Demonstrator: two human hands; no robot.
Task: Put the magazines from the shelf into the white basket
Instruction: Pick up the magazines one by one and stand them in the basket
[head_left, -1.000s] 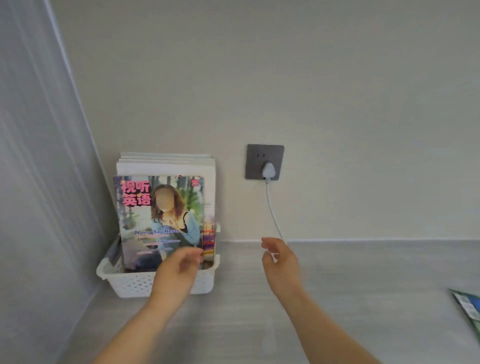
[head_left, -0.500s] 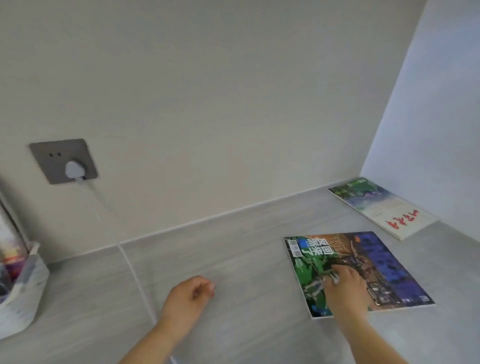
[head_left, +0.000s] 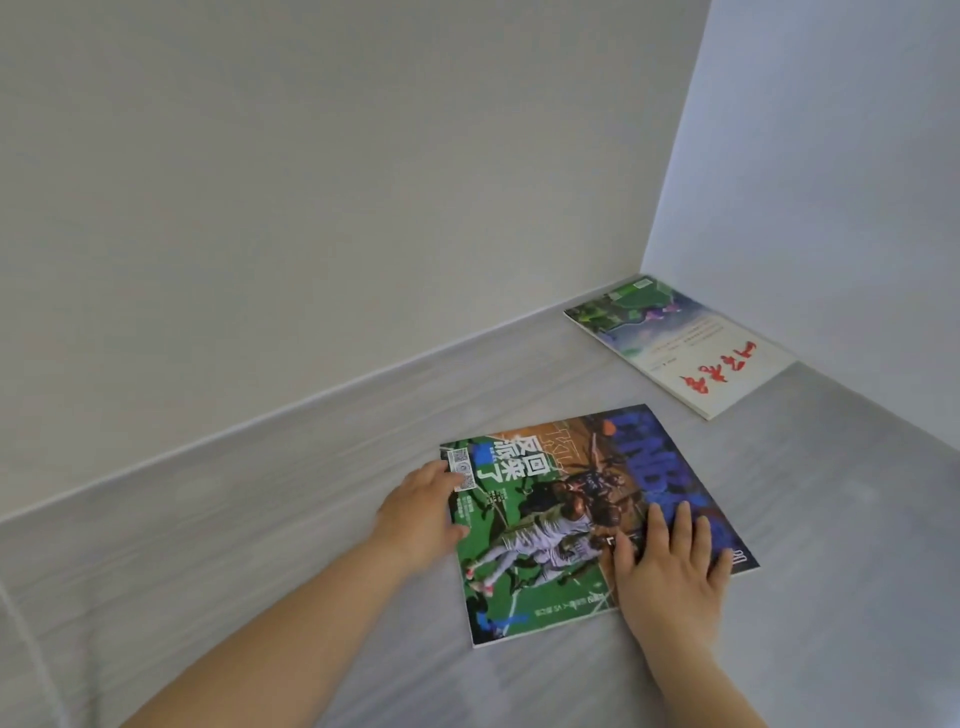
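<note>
Left hand (head_left: 421, 512) pinches the magazine (head_left: 545, 525) at its edge; right hand (head_left: 670, 569) presses it flat-fingered.

The near magazine (head_left: 545, 525) is laid flat on the shelf (head_left: 260, 519), the left hand (head_left: 421, 514) at its left edge, the right hand (head_left: 670, 566) upon it. The far magazine (head_left: 680, 345) is set behind it, rightward.

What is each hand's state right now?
Left hand: at the left edge of the sports magazine; grip cannot be told.
Right hand: open, pressing flat on its cover.
</note>
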